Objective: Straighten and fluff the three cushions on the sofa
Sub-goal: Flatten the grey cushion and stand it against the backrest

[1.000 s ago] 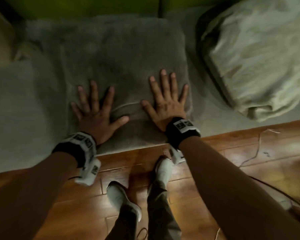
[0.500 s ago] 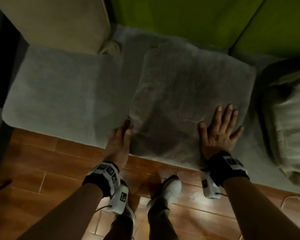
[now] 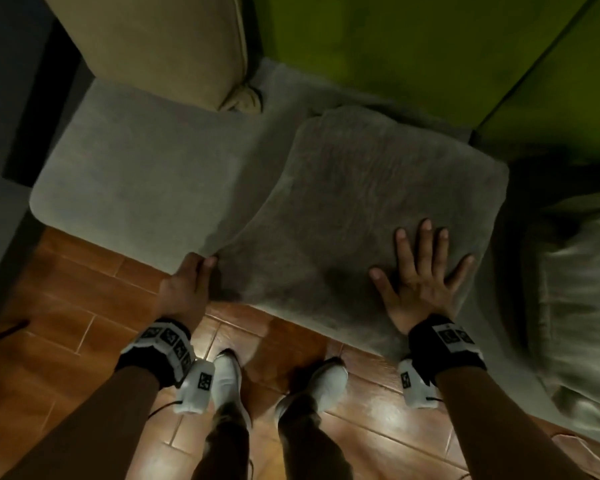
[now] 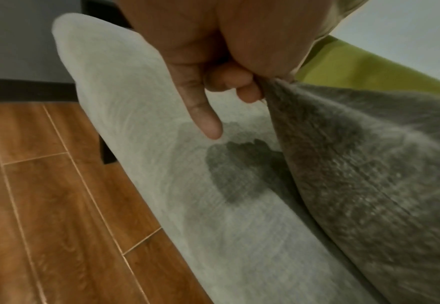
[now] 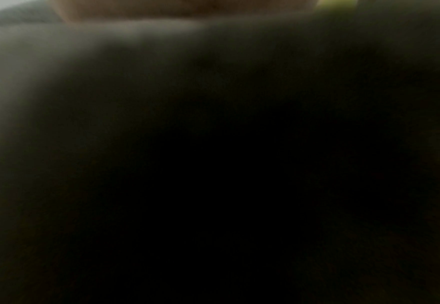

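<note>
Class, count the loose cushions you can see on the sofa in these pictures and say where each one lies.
2. A grey cushion lies on the seat under both hands; a pale cushion lies at the right edge, partly cut off. The task names three, so one may be out of view.

Reddish-brown wooden floorboards (image 3: 94, 306) with pale seams ran under the sofa's grey seat (image 3: 146, 174), catching a soft glare. Its back panels (image 3: 378, 46) were bright green, its armrest (image 3: 160, 46) tan. A grey wall (image 4: 26, 41) with a dark skirting board (image 4: 24, 90) stood beyond, dimly lit.
</note>
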Action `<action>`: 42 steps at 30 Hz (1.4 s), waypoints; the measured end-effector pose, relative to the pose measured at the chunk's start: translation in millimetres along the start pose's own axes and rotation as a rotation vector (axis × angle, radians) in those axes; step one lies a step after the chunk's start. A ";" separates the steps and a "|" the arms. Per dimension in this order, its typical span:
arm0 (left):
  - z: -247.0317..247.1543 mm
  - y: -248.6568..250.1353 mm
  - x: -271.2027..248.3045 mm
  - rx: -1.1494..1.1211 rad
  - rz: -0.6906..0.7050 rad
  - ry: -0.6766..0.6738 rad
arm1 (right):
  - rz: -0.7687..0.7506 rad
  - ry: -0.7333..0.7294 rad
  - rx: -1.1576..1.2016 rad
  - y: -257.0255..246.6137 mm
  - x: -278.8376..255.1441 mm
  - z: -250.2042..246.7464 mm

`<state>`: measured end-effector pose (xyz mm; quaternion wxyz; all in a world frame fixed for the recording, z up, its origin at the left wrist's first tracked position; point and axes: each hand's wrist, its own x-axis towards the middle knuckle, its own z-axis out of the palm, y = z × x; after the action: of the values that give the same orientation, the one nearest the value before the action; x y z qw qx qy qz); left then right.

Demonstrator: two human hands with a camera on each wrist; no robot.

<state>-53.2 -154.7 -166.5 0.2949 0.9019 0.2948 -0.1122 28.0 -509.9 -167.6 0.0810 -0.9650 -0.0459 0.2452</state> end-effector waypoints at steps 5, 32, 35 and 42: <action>-10.5 34.4 -6.6 -0.085 -0.042 0.071 | -0.054 0.204 0.131 -0.4 -22.1 -17.2; 25.0 169.8 27.5 0.677 0.698 -0.471 | -0.167 0.011 0.095 81.2 34.5 -36.8; -4.5 200.7 18.6 0.519 0.781 -0.377 | -0.128 0.116 0.203 90.1 19.4 -75.1; -11.4 260.2 79.4 0.659 1.236 -0.324 | -0.460 0.270 -0.097 79.7 44.8 -129.4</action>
<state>166.3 -280.6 -66.0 0.0569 0.9180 -0.3665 -0.1404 133.3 -599.7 -90.5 0.0939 -0.9558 -0.2645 0.0871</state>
